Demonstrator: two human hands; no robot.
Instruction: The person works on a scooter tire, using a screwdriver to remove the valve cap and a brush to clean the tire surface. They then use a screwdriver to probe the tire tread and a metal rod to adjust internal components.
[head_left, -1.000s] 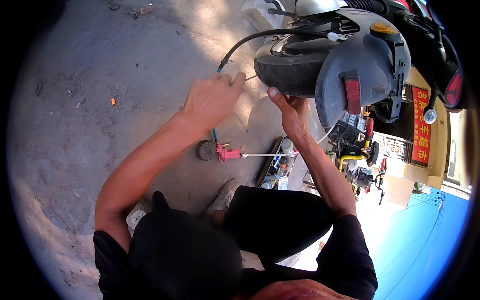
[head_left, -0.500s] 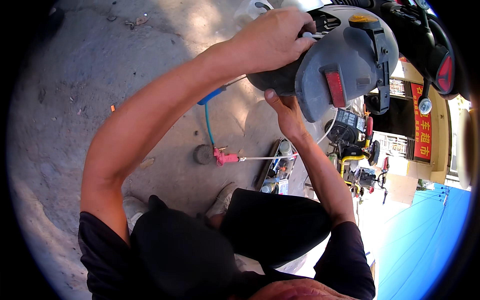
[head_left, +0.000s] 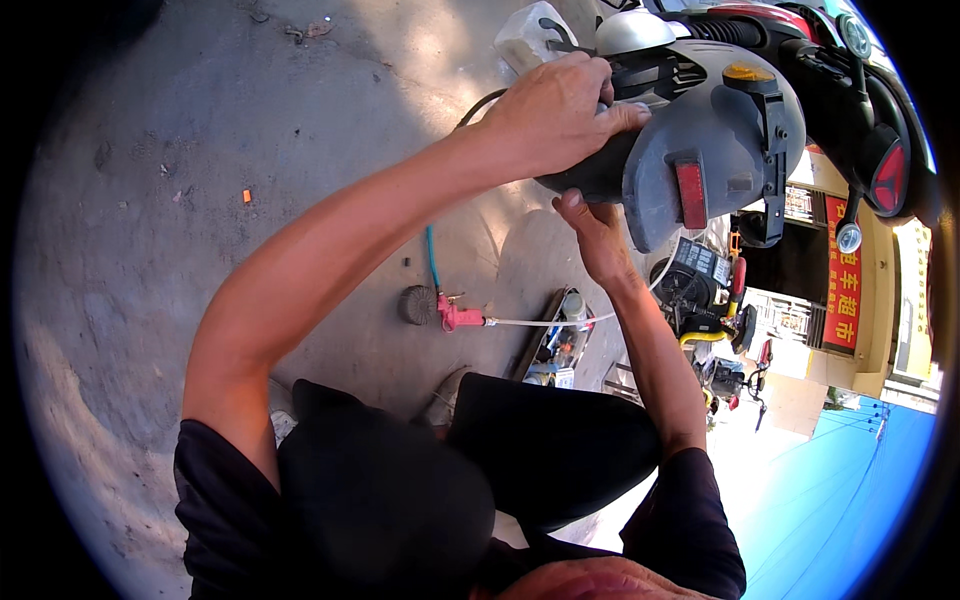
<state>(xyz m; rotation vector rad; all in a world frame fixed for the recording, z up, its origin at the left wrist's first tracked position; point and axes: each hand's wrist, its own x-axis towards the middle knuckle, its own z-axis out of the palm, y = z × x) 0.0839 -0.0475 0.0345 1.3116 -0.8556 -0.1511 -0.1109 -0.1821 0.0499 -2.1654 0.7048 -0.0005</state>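
Observation:
At the top centre, a scooter's dark tyre (head_left: 590, 178) shows beneath a grey rear mudguard (head_left: 715, 150) with a red reflector (head_left: 691, 194). My left hand (head_left: 562, 112) lies over the wheel beside the mudguard. Its fingers are curled and its thumb reaches toward the mudguard edge; whatever the fingertips pinch is hidden. My right hand (head_left: 598, 238) is at the tyre's lower side, its thumb against the rubber and its other fingers out of sight behind.
On the ground lies a pink air tool (head_left: 462, 317) with a round dark head, joined to a pale hose (head_left: 545, 322). A tray (head_left: 560, 340) of small supplies sits nearby. Another scooter-like machine (head_left: 695, 265) stands at right. A white container (head_left: 525, 38) is beyond the wheel.
The view has shifted, so the wheel and both hands appear slightly farther right and lower. My left hand's thumb now stretches out more; my right hand stays at the tyre.

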